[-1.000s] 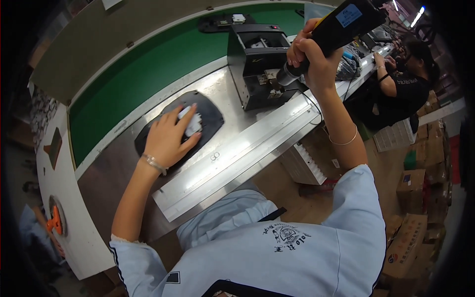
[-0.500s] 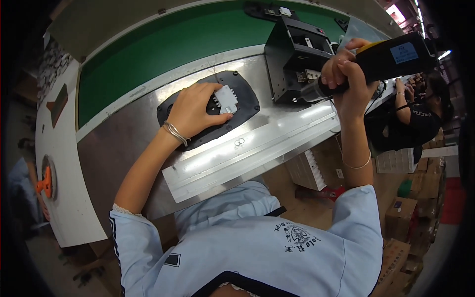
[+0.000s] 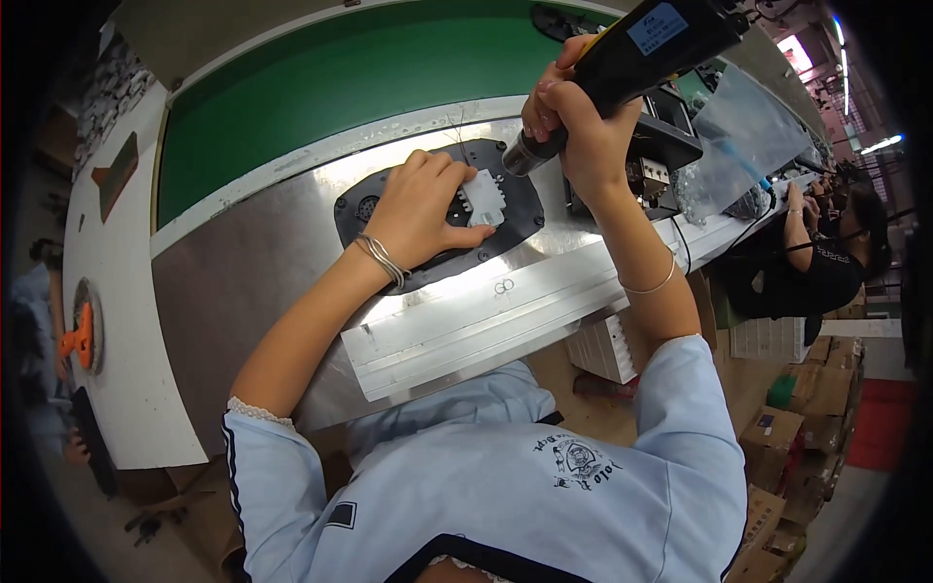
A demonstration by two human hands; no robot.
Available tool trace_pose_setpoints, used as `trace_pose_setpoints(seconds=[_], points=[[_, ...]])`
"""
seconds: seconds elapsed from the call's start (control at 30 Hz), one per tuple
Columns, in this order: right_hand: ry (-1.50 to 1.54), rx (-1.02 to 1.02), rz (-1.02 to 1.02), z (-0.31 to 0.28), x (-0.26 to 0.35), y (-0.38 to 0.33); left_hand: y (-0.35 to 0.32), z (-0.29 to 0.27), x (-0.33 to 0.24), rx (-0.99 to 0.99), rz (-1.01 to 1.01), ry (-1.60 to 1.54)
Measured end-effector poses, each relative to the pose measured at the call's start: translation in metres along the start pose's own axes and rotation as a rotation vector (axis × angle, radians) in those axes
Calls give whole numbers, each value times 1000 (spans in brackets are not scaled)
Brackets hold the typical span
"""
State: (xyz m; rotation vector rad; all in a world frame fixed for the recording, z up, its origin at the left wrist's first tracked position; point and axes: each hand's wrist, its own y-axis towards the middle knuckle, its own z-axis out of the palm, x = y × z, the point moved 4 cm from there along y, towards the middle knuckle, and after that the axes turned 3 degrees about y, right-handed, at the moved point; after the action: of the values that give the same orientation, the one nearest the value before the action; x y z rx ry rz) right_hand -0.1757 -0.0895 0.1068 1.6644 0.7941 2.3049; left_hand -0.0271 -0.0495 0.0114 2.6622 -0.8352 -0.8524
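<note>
A black oval panel (image 3: pixel 515 222) lies flat on the metal workbench (image 3: pixel 233 282) with a small white plastic part (image 3: pixel 483 202) on its middle. My left hand (image 3: pixel 418 209) presses down on the panel, fingers spread, fingertips touching the white part. My right hand (image 3: pixel 575 126) grips a black electric screwdriver (image 3: pixel 641 53) with a blue label. The tool is tilted, and its tip (image 3: pixel 517 161) hangs just above the panel's upper right, beside the white part.
A green conveyor belt (image 3: pixel 321 87) runs behind the bench. A black boxy fixture (image 3: pixel 671 136) and a clear plastic bag (image 3: pixel 739 136) stand to the right. Another person (image 3: pixel 816 262) works at far right. Cardboard boxes (image 3: pixel 807 408) are stacked on the floor. An orange tool (image 3: pixel 78 340) lies at left.
My right hand has brought the screwdriver down and left, from raised in the air to just over the panel. My left hand stays on the panel.
</note>
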Motion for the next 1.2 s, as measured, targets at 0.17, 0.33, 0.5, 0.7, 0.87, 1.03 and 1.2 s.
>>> trace_pose_setpoints(seconds=[0.17, 0.33, 0.5, 0.7, 0.87, 1.03, 1.2], points=[[-12, 25, 15, 2, -5, 2, 1, -1, 2, 4, -5, -18], [-106, 9, 0, -2, 0, 2, 7, 1, -2, -28, 34, -19], [-143, -83, 66, -2, -13, -5, 3, -3, -3, 1, 28, -4], [-159, -35, 27, -1, -15, -5, 3, -4, -11, 12, 40, -38], [-262, -49, -62, 4, -5, 0, 3, -5, -14, 9, 46, -41], [-267, -43, -52, -18, 31, -20, 3, -1, -5, 3, 59, -14], [-254, -203, -286, -72, 120, -38, 3, -6, -7, 13, 3, -15]])
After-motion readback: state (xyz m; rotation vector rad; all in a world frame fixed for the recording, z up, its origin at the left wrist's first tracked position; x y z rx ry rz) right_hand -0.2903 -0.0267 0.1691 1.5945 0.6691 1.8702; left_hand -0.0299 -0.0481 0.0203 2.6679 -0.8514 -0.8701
